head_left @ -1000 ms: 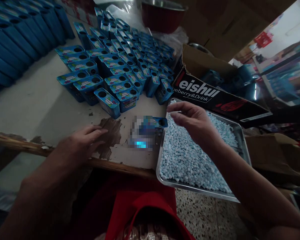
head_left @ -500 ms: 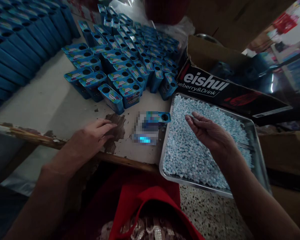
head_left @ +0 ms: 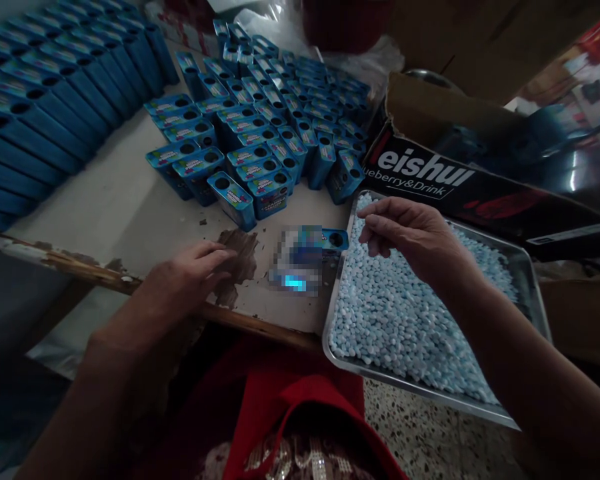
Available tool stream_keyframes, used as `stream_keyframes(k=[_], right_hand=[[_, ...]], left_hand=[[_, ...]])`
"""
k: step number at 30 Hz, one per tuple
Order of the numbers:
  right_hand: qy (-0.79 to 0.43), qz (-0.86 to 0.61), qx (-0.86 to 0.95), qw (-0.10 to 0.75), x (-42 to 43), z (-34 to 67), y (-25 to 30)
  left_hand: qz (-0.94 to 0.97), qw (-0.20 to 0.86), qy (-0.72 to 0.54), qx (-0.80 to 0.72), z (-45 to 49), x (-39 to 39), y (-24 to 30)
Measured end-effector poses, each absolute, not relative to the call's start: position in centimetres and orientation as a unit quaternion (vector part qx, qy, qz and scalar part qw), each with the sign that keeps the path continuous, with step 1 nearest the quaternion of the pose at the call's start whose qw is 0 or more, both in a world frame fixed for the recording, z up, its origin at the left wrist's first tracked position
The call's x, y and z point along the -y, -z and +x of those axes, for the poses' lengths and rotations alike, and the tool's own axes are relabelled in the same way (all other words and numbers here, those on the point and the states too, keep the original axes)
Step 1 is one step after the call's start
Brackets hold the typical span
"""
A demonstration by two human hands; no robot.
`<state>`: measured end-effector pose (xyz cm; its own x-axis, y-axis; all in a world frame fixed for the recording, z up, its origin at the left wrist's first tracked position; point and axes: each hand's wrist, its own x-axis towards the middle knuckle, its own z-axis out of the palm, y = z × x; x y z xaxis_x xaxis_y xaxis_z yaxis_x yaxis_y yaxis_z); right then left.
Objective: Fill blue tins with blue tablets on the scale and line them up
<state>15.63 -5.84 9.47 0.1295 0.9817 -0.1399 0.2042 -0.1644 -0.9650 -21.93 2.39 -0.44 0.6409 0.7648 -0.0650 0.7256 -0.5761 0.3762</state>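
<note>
My left hand (head_left: pixel 180 287) lies flat on the worn table edge with its fingers stretched out, holding nothing. My right hand (head_left: pixel 415 237) hovers over a metal tray (head_left: pixel 333 307) full of small pale blue candies (head_left: pixel 395 327). Its fingertips are pinched together just right of a blue tin (head_left: pixel 333 239) with a round hole in its top; what they pinch is hidden. The tin rests on a blurred device (head_left: pixel 295 270) with a glowing blue display, beside the tray's left rim.
Several open blue tins (head_left: pixel 260 133) stand clustered on the white table (head_left: pixel 105 207). Rows of plain blue tins (head_left: pixel 40 113) line the far left. A black printed cardboard box (head_left: pixel 430 175) sits behind the tray. Red cloth (head_left: pixel 290 413) lies at my lap.
My right hand dipped down onto the candies, then rose and moved left toward the tin with its fingers pinched. My left hand stayed flat on the table.
</note>
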Motion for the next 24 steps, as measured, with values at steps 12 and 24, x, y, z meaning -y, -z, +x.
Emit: stream_keyframes(k=[12,24], right_hand=[[-0.338,-0.645,0.611,0.31,4.9,14.6,-9.0],[-0.408,-0.615,0.485,0.469,0.8,16.1,-5.7]], left_hand=[[0.897,0.178,-0.14,-0.38,-18.8,-2.6,-0.3],[0.95,0.172,-0.124,-0.231,-6.5,-0.7,-4.3]])
